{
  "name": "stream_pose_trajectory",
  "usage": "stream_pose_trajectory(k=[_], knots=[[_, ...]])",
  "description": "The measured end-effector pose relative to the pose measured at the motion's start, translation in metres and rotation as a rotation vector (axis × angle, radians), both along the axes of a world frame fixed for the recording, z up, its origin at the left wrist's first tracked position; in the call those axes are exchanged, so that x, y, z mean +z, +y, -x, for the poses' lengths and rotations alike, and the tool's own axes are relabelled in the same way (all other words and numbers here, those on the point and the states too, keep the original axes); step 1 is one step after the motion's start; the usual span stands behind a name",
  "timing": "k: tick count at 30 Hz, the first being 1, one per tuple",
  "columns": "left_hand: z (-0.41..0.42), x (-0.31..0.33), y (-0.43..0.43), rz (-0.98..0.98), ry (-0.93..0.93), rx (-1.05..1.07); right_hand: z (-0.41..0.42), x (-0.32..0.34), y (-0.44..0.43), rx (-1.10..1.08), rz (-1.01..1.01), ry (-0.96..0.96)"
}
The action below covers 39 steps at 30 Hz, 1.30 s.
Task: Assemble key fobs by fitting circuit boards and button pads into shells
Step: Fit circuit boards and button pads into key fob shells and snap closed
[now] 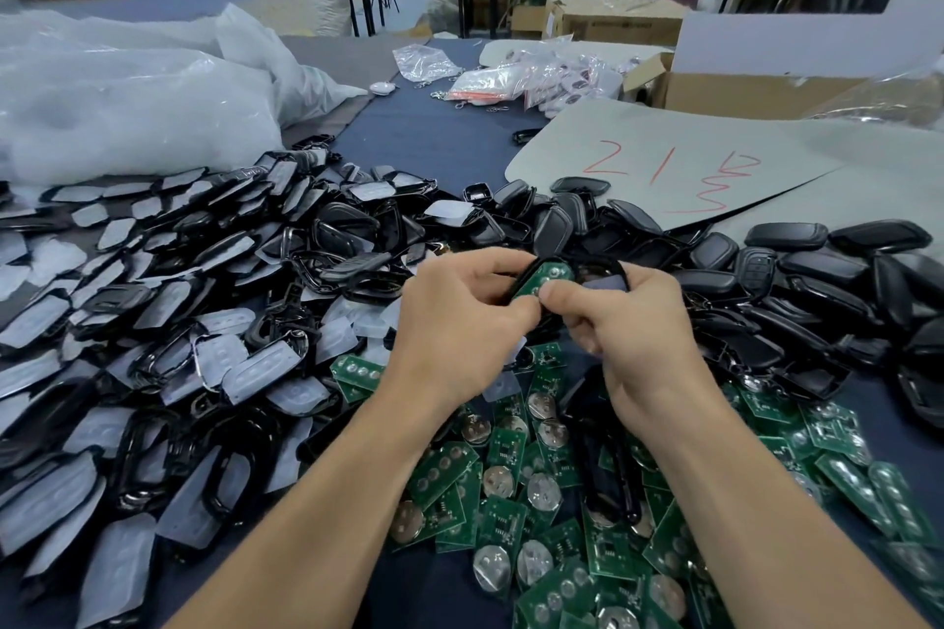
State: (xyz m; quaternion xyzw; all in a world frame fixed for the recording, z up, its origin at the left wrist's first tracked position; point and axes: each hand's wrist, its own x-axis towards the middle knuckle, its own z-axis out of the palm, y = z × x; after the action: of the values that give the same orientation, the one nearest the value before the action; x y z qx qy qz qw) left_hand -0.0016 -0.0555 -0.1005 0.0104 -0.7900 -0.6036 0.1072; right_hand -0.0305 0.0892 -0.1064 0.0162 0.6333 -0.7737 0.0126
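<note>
Heaped nearest the camera are loose boards (536, 475), green, lying on the dark desk (424, 133) between two bare forearms. Above them the hands meet. Fingers (516, 309) of the left hand (459, 317) curl round the left end of a black shell (605, 267); the right hand (638, 322) curls round its right end. Both thumbs, tips almost touching, press on a green circuit board (549, 276) lying in the shell's left half, nearer the left hand. The shell's long axis runs left to right, tilted slightly up at the right, where its frame shows open and unfilled. The board probably needs pushing down and along that axis to seat. Farther left spreads a pile of shells with white button pads (179, 322); to the right, closed black fobs (817, 271); beyond, a grey sheet (664, 158) marked in red.
</note>
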Motion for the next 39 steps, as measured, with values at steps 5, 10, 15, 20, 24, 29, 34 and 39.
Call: stream_pose_trajectory(k=[5, 10, 15, 20, 24, 29, 34, 39], knots=[[0.005, 0.002, -0.009, -0.007, 0.014, 0.063, 0.0, 0.003, 0.004, 0.192, -0.015, -0.098], [0.005, 0.0, -0.008, -0.172, -0.067, 0.114, 0.006, 0.01, 0.012, 0.224, 0.279, -0.328], [0.008, -0.001, -0.008, -0.264, -0.078, 0.14, 0.007, 0.01, 0.016, 0.249, 0.487, -0.388], [0.008, 0.001, -0.007, -0.275, -0.051, 0.125, 0.006, 0.007, 0.017, 0.331, 0.399, -0.315], [0.007, 0.004, -0.006, -0.296, -0.041, 0.116, 0.005, 0.002, 0.016, 0.356, 0.296, -0.266], [0.006, 0.007, -0.007, -0.317, -0.045, 0.157, 0.005, 0.0, 0.013, 0.382, 0.21, -0.25], [0.0, 0.014, -0.004, -0.31, -0.091, 0.166, 0.003, 0.001, 0.013, 0.492, 0.182, -0.26], [-0.003, 0.016, -0.002, -0.201, -0.103, 0.101, 0.0, 0.003, 0.01, 0.56, 0.137, -0.228]])
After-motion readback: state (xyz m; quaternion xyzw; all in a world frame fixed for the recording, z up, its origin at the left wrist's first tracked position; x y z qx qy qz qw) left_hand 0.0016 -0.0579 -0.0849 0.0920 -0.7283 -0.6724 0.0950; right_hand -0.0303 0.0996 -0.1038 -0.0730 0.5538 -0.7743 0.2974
